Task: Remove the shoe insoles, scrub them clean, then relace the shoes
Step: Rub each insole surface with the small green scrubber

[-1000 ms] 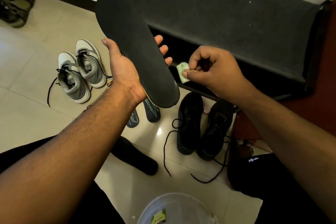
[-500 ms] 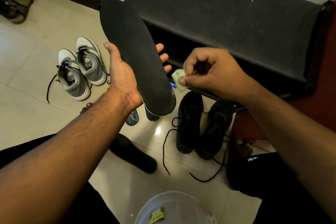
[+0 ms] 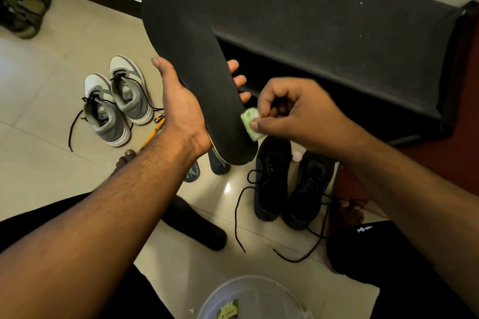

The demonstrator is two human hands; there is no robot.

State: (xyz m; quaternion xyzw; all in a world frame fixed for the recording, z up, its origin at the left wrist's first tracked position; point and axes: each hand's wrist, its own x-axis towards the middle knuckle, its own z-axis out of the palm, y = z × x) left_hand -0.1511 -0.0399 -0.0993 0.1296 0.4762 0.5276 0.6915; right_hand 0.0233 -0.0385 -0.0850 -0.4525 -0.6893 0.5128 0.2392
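Black and dusty, the low bench [image 3: 324, 33] fills the upper right, standing on pale floor tiles [image 3: 39, 176]. Below it, between the person's legs, a pair of black shoes [image 3: 290, 184] sits side by side with loose laces trailing toward the viewer. A pair of grey and white sneakers [image 3: 116, 101] rests well apart to the left, also with dark laces. A translucent white tub [image 3: 259, 295] shows at the bottom edge. The black insole [image 3: 191, 70] is held up in the air, tilted, its toe end pointing toward the wall and its heel end above the black shoes. The left hand [image 3: 181, 111] cradles it from beneath, thumb raised along the near edge and fingertips showing spread past the far edge. A second black insole [image 3: 197, 225] lies flat on the tiles near the left knee. The right hand [image 3: 300, 114] pinches a small pale green scrub pad [image 3: 251, 123] between thumb and curled fingers, the pad touching the insole's right edge near the heel.
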